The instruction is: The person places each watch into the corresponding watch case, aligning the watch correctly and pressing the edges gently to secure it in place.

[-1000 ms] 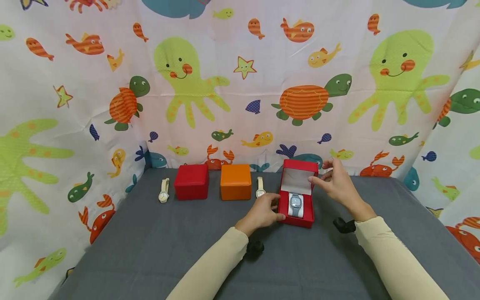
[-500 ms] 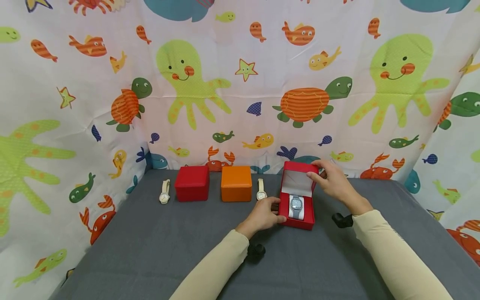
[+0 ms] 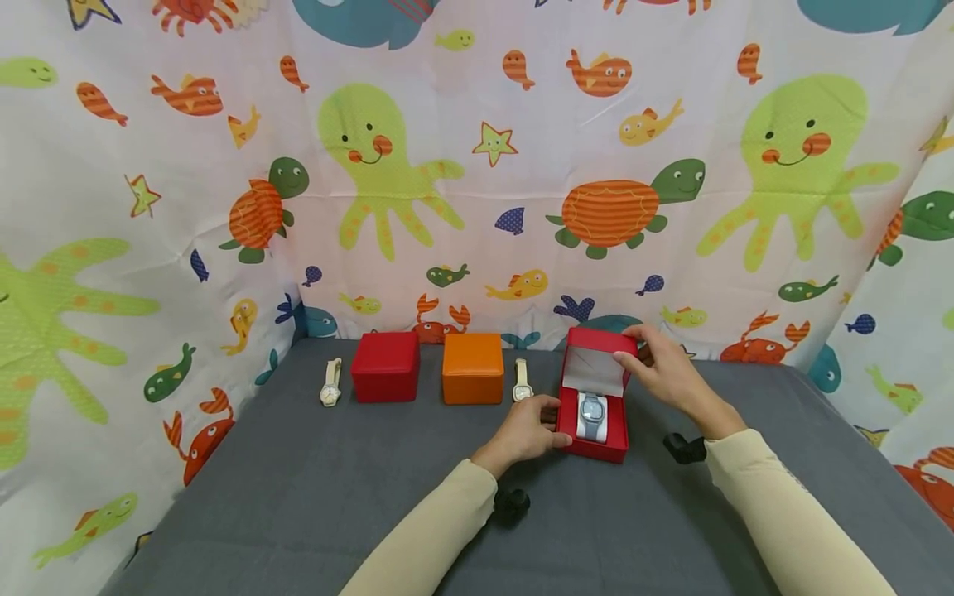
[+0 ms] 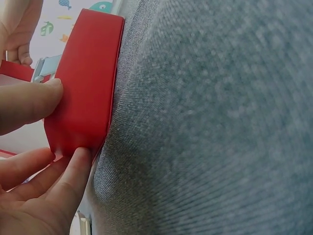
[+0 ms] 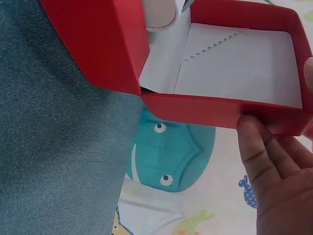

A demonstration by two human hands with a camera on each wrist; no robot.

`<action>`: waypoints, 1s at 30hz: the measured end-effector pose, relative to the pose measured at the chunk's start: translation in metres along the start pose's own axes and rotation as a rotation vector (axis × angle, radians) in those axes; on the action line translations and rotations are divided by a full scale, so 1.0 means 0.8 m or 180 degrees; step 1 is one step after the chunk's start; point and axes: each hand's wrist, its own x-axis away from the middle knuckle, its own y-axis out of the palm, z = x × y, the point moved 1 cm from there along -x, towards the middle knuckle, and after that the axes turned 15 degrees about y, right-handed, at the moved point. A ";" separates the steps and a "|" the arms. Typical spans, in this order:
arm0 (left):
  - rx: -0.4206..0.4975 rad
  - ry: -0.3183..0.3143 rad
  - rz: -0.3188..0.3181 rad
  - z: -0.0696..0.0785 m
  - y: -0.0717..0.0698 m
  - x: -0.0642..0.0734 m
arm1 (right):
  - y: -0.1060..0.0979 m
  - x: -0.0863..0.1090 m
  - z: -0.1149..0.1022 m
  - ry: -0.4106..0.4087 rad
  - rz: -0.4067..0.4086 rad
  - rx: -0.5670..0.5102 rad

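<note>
An upright-lidded red watch box point(image 3: 611, 451) stands on the grey cloth. Inside it, a watch point(image 3: 592, 411) with a blue-grey strap and face is wrapped round a white cushion. My left hand point(image 3: 525, 430) grips the box base at its front left, thumb on the front wall and fingers round the side, as the left wrist view shows. With my right hand point(image 3: 663, 372) I hold the lid point(image 5: 205, 110) by its right side, the fingers against its outer wall and the thumb at the rim. The lid's pale lining faces forward.
Left of the box lies a watch point(image 3: 522, 391) with a cream strap. Beyond it stand a closed orange box point(image 3: 473, 370) and a closed red box point(image 3: 386, 368), then another cream-strapped watch point(image 3: 331, 383). A printed curtain point(image 3: 477, 182) hangs behind the table.
My right hand has closed in on the lid's upper right edge, and the lid tips slightly forward. My left hand keeps its place on the base. The head view has shifted a little.
</note>
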 end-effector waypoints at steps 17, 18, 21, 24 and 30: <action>0.0156 0.0001 -0.0021 -0.004 0.010 -0.001 | 0.002 0.037 0.003 -0.0243 0.0137 0.0099; 0.0150 0.0006 -0.0019 -0.005 0.009 -0.001 | 0.002 0.039 0.001 -0.0254 0.0133 0.0131; 0.0165 0.0049 -0.0014 -0.006 0.006 -0.001 | 0.005 0.044 -0.003 -0.0340 0.0133 0.0265; 0.0183 0.0092 -0.0005 -0.007 0.002 -0.001 | 0.008 0.050 -0.007 -0.0485 0.0126 0.0397; 0.0194 0.0148 -0.0057 -0.007 -0.001 -0.001 | 0.013 0.063 -0.008 -0.0797 0.0159 0.0496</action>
